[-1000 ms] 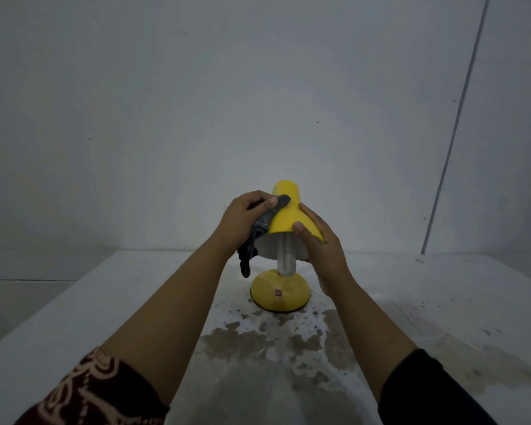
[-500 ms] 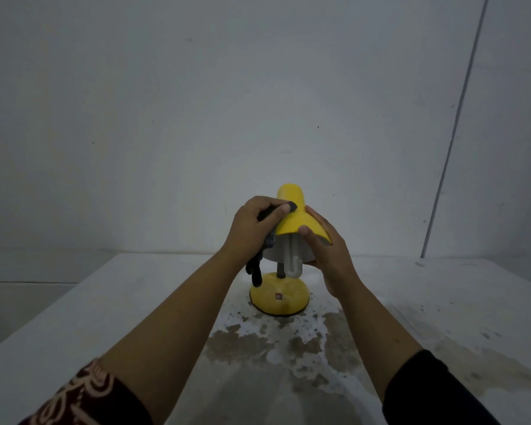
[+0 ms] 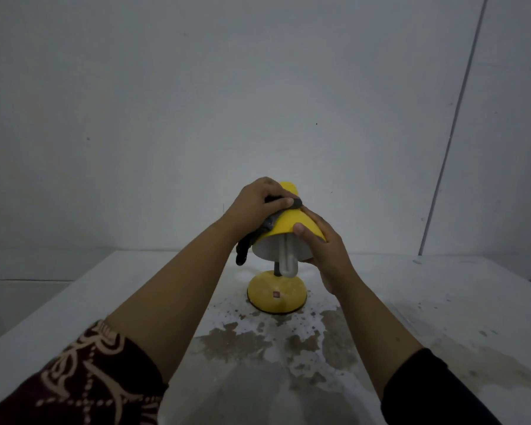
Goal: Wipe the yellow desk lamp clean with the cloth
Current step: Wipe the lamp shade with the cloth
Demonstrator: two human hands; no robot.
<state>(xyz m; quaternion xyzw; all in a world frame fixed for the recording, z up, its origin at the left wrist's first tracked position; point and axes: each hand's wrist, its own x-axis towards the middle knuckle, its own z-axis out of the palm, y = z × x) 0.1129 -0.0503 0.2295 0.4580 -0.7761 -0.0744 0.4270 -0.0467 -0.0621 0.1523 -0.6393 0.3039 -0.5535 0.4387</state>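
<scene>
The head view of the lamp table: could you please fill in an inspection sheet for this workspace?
Surface: white table, with brown stains in front of the lamp.
Job's things: yellow desk lamp standing on its base, shade tilted, bulb showing; dark cloth pressed on the shade's left side, one end hanging.
Clutter: nothing seen.
Grips: left hand holds the cloth against the shade; right hand holds the shade's rim, thumb on the outside.
Cables: no lamp cord seen.
Surroundings: plain pale wall with a thin dark line at right; cable or seam, cannot tell.
</scene>
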